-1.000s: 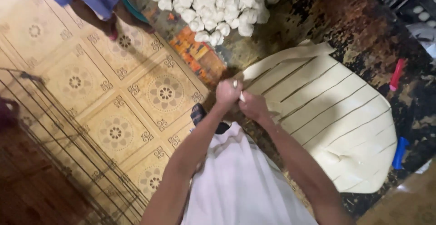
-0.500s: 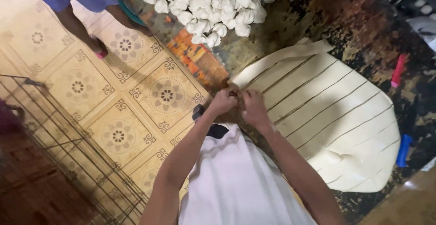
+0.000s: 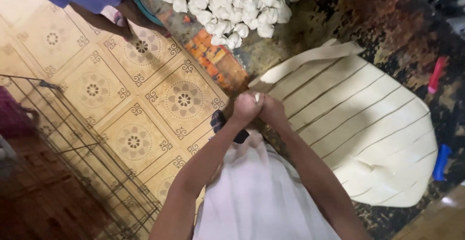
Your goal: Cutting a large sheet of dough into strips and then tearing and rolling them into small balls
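My left hand and my right hand are pressed together over the near edge of a dark worktop, both closed around a small pale piece of dough that shows only as a sliver between the fingers. To the right lies a large flat sheet of dough, cut into long strips. A heap of small knotted dough pieces sits at the far end of the worktop.
A patterned tile floor lies on the left, with a wire rack at lower left. Another person's legs stand at top left. A red tool and a blue tool lie right of the dough sheet.
Both hands have stayed joined on the dough piece, working it slightly. The view has shifted a little; the other person's legs moved toward the upper left.
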